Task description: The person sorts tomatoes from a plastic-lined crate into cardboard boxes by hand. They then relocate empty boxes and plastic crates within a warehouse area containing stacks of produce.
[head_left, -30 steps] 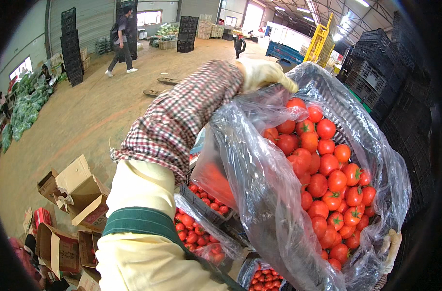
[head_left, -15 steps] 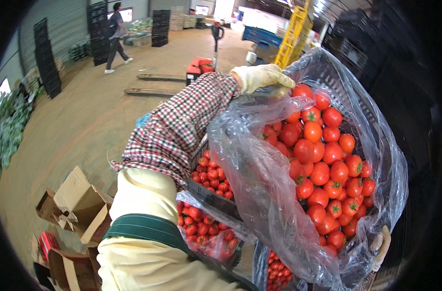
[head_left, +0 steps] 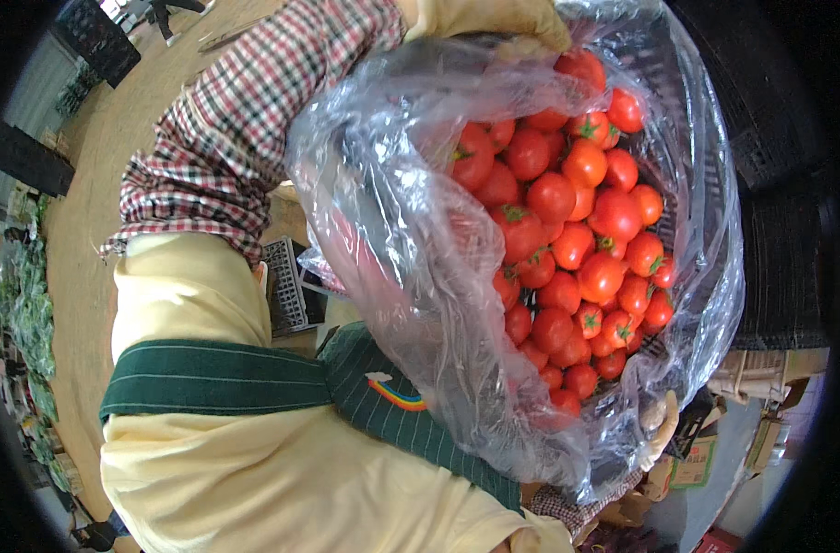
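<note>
Tomatoes point(head_left: 567, 249) everywhere, red and round, heaped in a black crate point(head_left: 706, 184) lined with a clear plastic bag point(head_left: 392, 258), and we have that crate up close against our chest. Our left hand point(head_left: 489, 20), in a pale yellow glove, clamps down over the far rim of the crate, fingers curled tight on the edge and on the bag folded over it. Our checked sleeve point(head_left: 245, 120) runs back from that glove along the left side of the crate, with the yellow cuff of the glove below it. Our right hand point(head_left: 662, 426), gloved too, shows only as a sliver at the near right corner of the crate, pressed against the bag; we cannot tell how firmly it is closed, because the plastic and the crate hide most of it. The bag billows out over the left rim of the crate. Just left of the crate, low down, a second black crate point(head_left: 289, 286) sits on the floor. Far left of the crate, green vegetables point(head_left: 23, 313) line the wall, and cardboard boxes point(head_left: 770, 405) sit right of the crate.
</note>
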